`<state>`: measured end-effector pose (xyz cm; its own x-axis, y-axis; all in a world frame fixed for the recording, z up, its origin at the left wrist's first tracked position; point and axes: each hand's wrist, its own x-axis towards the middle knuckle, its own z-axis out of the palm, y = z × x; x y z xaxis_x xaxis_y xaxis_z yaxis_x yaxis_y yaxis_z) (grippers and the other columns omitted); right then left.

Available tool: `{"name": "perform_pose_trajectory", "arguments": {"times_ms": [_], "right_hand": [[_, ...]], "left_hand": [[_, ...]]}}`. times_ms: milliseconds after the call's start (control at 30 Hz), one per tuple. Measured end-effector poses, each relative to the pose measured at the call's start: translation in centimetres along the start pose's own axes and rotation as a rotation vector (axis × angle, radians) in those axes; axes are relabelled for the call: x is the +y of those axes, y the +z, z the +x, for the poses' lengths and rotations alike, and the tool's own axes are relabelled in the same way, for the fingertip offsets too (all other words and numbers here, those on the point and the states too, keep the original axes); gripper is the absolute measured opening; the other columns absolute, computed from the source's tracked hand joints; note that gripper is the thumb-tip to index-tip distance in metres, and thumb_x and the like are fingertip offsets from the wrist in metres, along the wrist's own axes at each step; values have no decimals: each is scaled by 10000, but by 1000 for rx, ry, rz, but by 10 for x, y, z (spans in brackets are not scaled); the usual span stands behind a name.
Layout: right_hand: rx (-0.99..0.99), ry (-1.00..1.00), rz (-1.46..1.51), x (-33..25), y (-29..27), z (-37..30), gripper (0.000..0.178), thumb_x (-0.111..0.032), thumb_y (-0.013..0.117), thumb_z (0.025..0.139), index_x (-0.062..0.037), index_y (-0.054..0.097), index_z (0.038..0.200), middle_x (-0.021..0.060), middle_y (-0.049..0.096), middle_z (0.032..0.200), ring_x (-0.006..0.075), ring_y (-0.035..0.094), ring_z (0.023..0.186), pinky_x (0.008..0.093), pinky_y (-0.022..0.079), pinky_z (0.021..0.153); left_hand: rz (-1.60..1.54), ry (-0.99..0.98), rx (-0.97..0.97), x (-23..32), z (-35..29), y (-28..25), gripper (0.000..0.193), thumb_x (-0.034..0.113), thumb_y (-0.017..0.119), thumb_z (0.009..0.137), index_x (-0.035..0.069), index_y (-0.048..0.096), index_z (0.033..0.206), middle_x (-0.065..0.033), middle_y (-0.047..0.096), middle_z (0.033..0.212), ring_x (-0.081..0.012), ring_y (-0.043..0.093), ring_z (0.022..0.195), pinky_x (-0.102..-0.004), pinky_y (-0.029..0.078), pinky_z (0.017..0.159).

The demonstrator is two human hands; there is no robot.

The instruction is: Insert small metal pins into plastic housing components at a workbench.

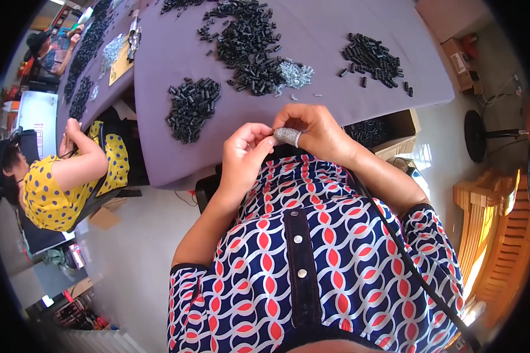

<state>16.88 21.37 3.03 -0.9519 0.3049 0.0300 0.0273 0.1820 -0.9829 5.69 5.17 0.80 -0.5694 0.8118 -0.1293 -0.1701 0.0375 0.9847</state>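
Observation:
My left hand and my right hand meet just in front of the table's near edge, above my lap. Fingers and thumb are pinched together on both, the tips almost touching. Whatever sits between them is too small and covered to make out. A silver-grey wrap covers my right thumb. Beyond the hands, small black cylindrical pieces lie on the cloth in a near-left pile, a large middle heap and a right-hand pile. Small clear pieces are heaped against the middle one.
A purple-grey cloth covers the table. Beside my right forearm, a cardboard box holds more black pieces. At left sits a person in yellow dotted clothes; another person works farther back. Wooden furniture stands at right.

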Motion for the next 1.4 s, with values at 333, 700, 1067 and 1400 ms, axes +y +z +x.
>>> {"name": "perform_pose_trajectory", "arguments": {"times_ms": [333,700,1067,1400], "right_hand": [[83,-6,246,13,12,-3,104,69,654,879,23,642,972,52,676,890,119,670,847,268,549,741],[250,-95,-860,29,-63,-2,283,31,639,741,-38,659,1014,126,612,971,351,619,930,428,509,783],[201,-175,-946,37,-61,-1,270,50,617,723,-35,594,978,136,580,946,345,594,966,440,492,809],[192,-121,-671,31,-51,2,219,74,612,770,-1,598,975,132,642,930,330,651,862,391,511,755]], "left_hand": [[-141,29,127,-6,2,8,180,48,676,931,-17,674,1098,-25,681,952,-70,592,810,-222,492,758],[-112,73,83,5,2,-2,187,99,557,1015,13,605,1173,-77,689,996,-124,655,835,-259,532,784],[-128,16,55,-4,-2,-6,225,74,616,974,-11,619,1183,-86,697,999,-123,652,841,-262,543,791],[-125,-80,3,-7,6,-1,205,104,638,968,-22,649,1129,-87,719,949,-119,665,793,-257,552,753]]}}
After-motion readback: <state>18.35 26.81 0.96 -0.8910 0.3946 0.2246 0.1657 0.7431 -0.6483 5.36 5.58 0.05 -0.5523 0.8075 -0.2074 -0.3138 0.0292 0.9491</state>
